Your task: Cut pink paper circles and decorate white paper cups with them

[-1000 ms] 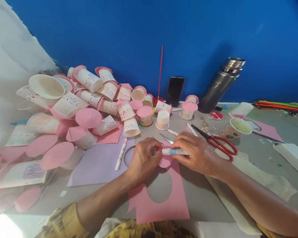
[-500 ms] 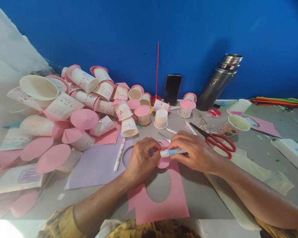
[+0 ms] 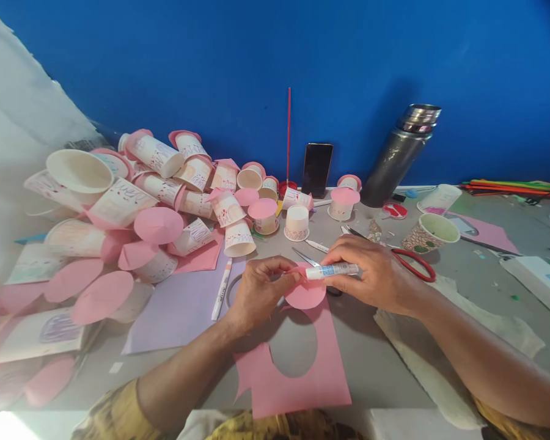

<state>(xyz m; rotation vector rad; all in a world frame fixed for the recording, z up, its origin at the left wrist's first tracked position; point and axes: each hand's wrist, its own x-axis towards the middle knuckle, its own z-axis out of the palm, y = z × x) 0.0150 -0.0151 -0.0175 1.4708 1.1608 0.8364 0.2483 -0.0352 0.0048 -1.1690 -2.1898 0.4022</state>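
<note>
My left hand [image 3: 266, 292] pinches the left edge of a round pink paper disc [image 3: 305, 296]. In my right hand [image 3: 371, 272] is a white and blue glue stick [image 3: 333, 271], its tip at the disc's upper part. Below both hands lies a pink paper sheet [image 3: 302, 388] with a large round hole cut out. Near my right hand, red-handled scissors [image 3: 417, 266] lie partly hidden behind it. A second, silver blade [image 3: 305, 256] shows just past the glue stick. Left of my left hand are a white marker [image 3: 220, 293] and lilac paper [image 3: 174, 318].
Many paper cups with pink paper tops [image 3: 158, 226] are heaped at the left. Along the blue wall stand a phone [image 3: 318, 171] and a dark flask [image 3: 396, 159]. At right are a patterned cup [image 3: 428, 232], a cloth [image 3: 481, 321] and a white power strip [image 3: 538, 287].
The disc shows more fully, raised slightly between my hands. The glue stick has shifted a little to the right and up with my right hand.
</note>
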